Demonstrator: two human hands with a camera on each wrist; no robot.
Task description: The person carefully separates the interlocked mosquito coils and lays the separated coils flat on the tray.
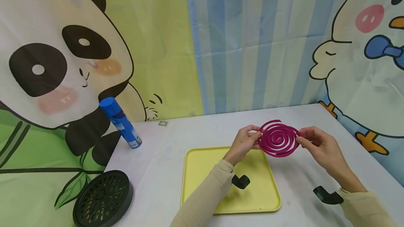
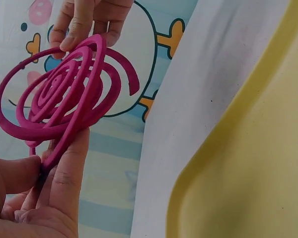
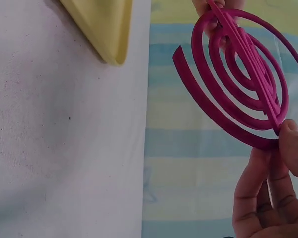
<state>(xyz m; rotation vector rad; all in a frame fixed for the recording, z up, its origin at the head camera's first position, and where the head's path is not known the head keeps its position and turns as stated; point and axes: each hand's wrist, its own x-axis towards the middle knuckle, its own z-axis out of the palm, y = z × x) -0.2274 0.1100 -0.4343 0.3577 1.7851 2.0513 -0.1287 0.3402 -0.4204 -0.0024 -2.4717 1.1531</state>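
A magenta mosquito coil [image 1: 278,138], apparently a pair of nested spirals, is held up above the table by both hands. My left hand [image 1: 241,143] pinches its left edge between thumb and fingers. On the opposite edge, my right hand [image 1: 326,150] pinches the coil with thumb and fingertips. In the left wrist view the spirals [image 2: 97,74] stand partly apart, one tilted against the other, and a loose outer end curves free. The right wrist view shows the same spread, with one spiral [image 3: 246,62] nearly edge-on.
Below the left hand lies a shallow yellow tray [image 1: 195,185] on the white table [image 1: 151,185]. A blue spray can [image 1: 123,123] stands at the back left. Nearer sits a round black slotted holder [image 1: 102,197]. Printed cloth [image 1: 243,45] hangs behind the table.
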